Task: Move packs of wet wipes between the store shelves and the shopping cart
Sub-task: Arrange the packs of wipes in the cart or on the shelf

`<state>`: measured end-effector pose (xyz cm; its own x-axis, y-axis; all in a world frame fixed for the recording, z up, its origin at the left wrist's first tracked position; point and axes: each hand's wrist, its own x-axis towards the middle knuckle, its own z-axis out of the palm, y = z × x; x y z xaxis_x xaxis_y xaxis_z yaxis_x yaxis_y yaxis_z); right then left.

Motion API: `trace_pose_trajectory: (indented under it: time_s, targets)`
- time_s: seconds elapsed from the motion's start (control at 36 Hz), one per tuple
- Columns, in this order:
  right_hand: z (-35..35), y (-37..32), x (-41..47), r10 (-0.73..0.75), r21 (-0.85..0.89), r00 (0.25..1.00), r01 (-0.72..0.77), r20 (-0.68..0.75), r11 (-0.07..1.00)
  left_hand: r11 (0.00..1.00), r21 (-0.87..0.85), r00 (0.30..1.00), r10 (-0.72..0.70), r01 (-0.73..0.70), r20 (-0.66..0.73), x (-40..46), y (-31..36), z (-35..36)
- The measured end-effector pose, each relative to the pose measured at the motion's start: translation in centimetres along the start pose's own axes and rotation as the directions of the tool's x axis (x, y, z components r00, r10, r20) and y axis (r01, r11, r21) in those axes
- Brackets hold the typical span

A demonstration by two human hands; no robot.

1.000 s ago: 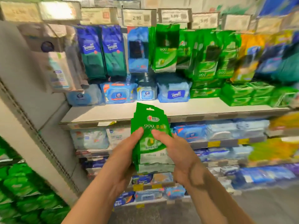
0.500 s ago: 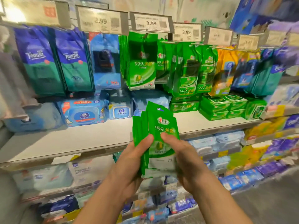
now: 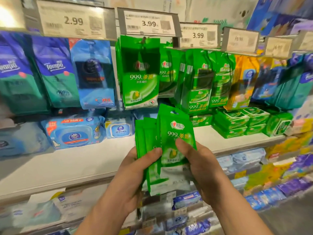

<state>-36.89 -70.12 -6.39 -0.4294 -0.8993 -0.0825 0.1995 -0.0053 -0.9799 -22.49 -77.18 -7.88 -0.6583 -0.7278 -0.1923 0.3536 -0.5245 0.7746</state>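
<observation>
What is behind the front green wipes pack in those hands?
More flat green packs fan out behind the front green pack, gripped by left hand and right hand. Their count is hidden.

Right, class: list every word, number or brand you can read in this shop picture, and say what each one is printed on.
"2.99": left price tag
"3.99": middle price tag
"3.99": third price tag
"999": held green packs, gripped by left hand and right hand
"999": hanging green pack
"Tempo": blue-green pack
Further tags and small print: too blurred.
</observation>
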Motion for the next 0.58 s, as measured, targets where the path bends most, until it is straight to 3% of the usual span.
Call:
trace_pose_trajectory:
  time_s: [0.17,0.36,0.47,0.58]
  targets:
    - [-2.4,-2.1,1.0,-0.086,-0.110,0.994,0.093,0.062,0.990,0.994,0.046,0.989,0.106,-0.102,-0.100,0.8,-0.3,1.2]
    - [-4.7,-4.2,4.0,-0.117,0.029,0.993,0.118,-0.028,0.993,0.985,0.084,0.984,0.157,-0.150,-0.086,0.8,-0.7,2.1]
    - [-4.3,-5.8,5.3,-0.210,-0.104,0.978,0.207,-0.016,0.973,0.976,0.115,0.978,0.193,-0.184,-0.076,0.6,-0.4,3.0]
    - [-3.7,-7.4,6.3,-0.360,-0.097,0.922,0.375,0.140,0.922,0.967,0.115,0.957,0.243,-0.226,-0.159,1.1,0.0,3.4]
